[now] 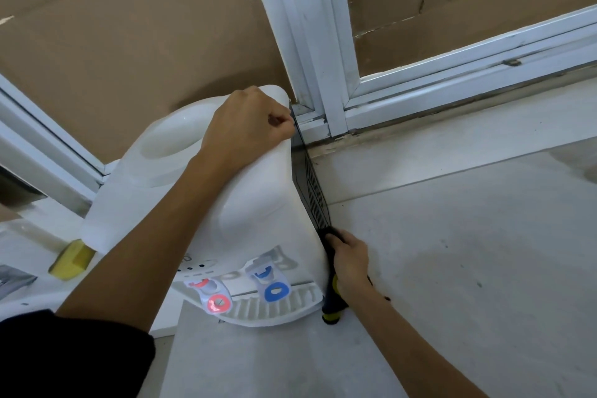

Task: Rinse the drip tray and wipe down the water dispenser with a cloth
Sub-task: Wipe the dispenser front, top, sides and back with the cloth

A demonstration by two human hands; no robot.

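Note:
A white water dispenser [258, 191] fills the middle of the view, seen from above, with a red tap [218, 300] and a blue tap [274, 289] at its front. The ribbed white drip tray [284, 302] sits under the taps. My left hand [248, 126] is curled around the dispenser's top rear right corner. My right hand [350, 260] grips a black-and-yellow-handled tool [331, 310], pressed against the lower right side by the dark vented panel [315, 191]. The tool's working end is hidden. No cloth is in view.
A yellow sponge [72, 260] lies to the dispenser's left on a white surface. A white window frame [323, 74] backed with brown cardboard stands right behind the dispenser. A pale grey surface [452, 268] stretches to the right and front.

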